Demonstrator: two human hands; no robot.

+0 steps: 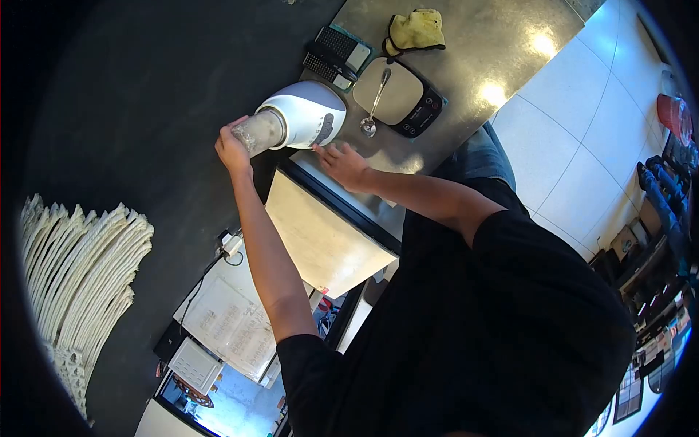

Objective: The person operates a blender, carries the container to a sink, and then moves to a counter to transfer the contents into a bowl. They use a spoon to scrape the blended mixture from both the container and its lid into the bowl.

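A blender with a white base (306,113) stands on the counter, leaning across this tilted view. Its clear cup (260,132) looks cloudy, with pale material inside. My left hand (234,151) is closed around the far end of that cup. By the base's lower edge, my right hand (342,166) has a finger stretched to the grey control panel (325,129), the other fingers loosely bent and holding nothing. Beside the blender lies a kitchen scale (419,116) with a metal spoon (378,98) across its plate.
Two black gridded trays (337,55) and a yellow cloth (416,30) lie behind the scale on the metal counter (473,44). A cream-coloured panel (320,233) is below my hands. A white plug (231,245) with a cord sits near my left forearm. White fringed fabric (87,269) hangs at far left.
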